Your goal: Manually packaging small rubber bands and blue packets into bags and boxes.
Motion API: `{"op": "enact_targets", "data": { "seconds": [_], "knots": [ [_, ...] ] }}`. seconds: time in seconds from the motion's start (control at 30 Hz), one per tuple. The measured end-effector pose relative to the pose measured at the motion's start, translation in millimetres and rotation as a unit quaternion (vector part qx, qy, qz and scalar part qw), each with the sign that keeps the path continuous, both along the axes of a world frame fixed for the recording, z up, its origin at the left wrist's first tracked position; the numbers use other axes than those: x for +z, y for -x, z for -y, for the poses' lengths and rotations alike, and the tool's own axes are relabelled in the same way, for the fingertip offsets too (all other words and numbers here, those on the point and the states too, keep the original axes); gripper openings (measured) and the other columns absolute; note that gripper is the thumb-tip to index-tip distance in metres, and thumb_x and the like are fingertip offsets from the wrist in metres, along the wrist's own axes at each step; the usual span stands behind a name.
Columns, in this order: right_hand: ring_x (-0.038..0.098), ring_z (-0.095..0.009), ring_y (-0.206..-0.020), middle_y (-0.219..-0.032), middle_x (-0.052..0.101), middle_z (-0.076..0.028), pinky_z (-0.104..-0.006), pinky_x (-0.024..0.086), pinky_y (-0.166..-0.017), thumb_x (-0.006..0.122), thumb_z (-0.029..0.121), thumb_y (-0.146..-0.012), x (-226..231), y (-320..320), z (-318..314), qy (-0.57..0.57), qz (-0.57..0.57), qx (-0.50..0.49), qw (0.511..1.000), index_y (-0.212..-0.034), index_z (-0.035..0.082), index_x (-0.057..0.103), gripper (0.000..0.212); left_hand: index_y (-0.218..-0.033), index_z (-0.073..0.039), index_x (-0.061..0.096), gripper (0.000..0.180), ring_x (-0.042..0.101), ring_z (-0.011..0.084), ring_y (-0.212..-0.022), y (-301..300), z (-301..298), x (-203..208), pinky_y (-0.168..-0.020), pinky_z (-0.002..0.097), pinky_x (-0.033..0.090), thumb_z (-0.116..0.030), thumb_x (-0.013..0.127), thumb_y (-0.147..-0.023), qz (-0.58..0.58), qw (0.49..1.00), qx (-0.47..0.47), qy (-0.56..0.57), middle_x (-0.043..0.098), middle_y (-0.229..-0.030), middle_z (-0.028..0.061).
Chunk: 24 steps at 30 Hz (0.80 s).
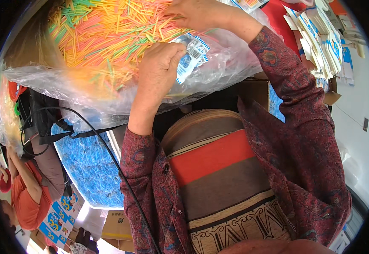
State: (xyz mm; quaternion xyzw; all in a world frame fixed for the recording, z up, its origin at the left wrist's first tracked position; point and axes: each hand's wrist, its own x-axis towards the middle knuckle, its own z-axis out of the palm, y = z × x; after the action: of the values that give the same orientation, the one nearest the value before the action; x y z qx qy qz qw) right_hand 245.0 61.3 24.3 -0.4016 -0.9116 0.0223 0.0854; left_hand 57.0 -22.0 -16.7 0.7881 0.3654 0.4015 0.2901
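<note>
A heap of thin coloured sticks (pixel 108 34), pink, yellow, orange and green, lies in a large clear plastic bag (pixel 222 72) spread open before me. My left hand (pixel 161 63) is closed in a fist at the near side of the heap, thumb uppermost, gripping a small blue-and-white printed packet (pixel 185 67). More such packets seem to overlap beside it; how many is unclear. At the top edge, my right hand (pixel 197 15) reaches over the sticks from the right. Its fingers stretch down onto the heap, with no held stick visible; some fingertips are hidden.
Blue-and-white packets fill a bin (pixel 91 169) below the bag at left. Flattened white cartons (pixel 320 38) are stacked on red at upper right. A black cable (pixel 104 146) loops past my left sleeve. A person in orange (pixel 32 194) works at far left near a cardboard box (pixel 117 226).
</note>
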Motion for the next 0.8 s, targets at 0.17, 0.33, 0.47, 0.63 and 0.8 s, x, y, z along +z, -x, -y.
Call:
{"op": "enact_targets", "data": {
  "seconds": [0.17, 0.33, 0.47, 0.63, 0.8],
  "knots": [
    [0.063, -0.034, -0.095, -0.101, 0.067, -0.015, -0.0450, 0.049, -0.086, 0.059, 0.019, -0.080, -9.7, 2.8, -0.1, -0.024, 0.074, -0.009, 0.997, -0.102, 0.004, 0.065, 0.027, -0.091, -0.005, 0.067, 0.009, 0.062, 0.0302, -0.080, 0.7, -0.6, 5.4, -0.073, 0.0379, 0.048, -0.012, 0.065, -0.085, -0.009, 0.999, -0.006, 0.034, 0.067, -0.083, 0.0117],
    [0.063, -0.032, -0.098, -0.100, 0.067, -0.014, -0.0448, 0.048, -0.086, 0.058, 0.017, -0.080, -0.7, 19.9, 19.3, -0.129, 0.168, -0.042, 0.977, -0.095, 0.006, 0.067, 0.021, -0.091, -0.005, 0.067, 0.009, 0.062, 0.0299, -0.081, 4.1, 1.1, 3.0, -0.073, 0.0374, 0.048, -0.012, 0.064, -0.085, 0.003, 0.999, 0.000, 0.034, 0.066, -0.083, 0.0118],
    [0.063, -0.031, -0.100, -0.099, 0.066, -0.014, -0.0450, 0.049, -0.082, 0.057, 0.017, -0.080, -20.5, 4.7, -1.8, -0.039, 0.087, -0.005, 0.995, -0.094, 0.007, 0.066, 0.020, -0.092, -0.005, 0.067, 0.009, 0.062, 0.0302, -0.079, 1.8, 1.0, 6.6, -0.071, 0.0369, 0.048, -0.011, 0.064, -0.086, -0.003, 0.999, 0.001, 0.034, 0.066, -0.082, 0.0122],
    [0.065, -0.033, -0.091, -0.089, 0.066, -0.015, -0.0452, 0.050, -0.076, 0.056, 0.016, -0.081, -37.9, -4.4, -8.9, -0.127, 0.036, 0.008, 0.991, -0.096, 0.005, 0.064, 0.020, -0.091, -0.005, 0.067, 0.008, 0.063, 0.0248, -0.076, 1.8, 0.9, 8.6, -0.069, 0.0335, 0.048, -0.010, 0.064, -0.087, -0.004, 0.997, 0.008, 0.072, 0.065, -0.080, 0.0117],
    [0.063, -0.038, -0.075, -0.077, 0.062, -0.020, -0.0459, 0.048, -0.067, 0.054, 0.020, -0.088, -26.8, -5.2, -8.4, 0.006, -0.137, -0.080, 0.987, -0.089, 0.001, 0.057, 0.019, -0.093, -0.004, 0.066, 0.009, 0.061, 0.0104, -0.075, 6.4, 0.4, 12.0, -0.067, 0.0271, 0.048, -0.011, 0.061, -0.092, 0.051, 0.976, 0.063, 0.204, 0.065, -0.078, 0.0055]
  ]
}}
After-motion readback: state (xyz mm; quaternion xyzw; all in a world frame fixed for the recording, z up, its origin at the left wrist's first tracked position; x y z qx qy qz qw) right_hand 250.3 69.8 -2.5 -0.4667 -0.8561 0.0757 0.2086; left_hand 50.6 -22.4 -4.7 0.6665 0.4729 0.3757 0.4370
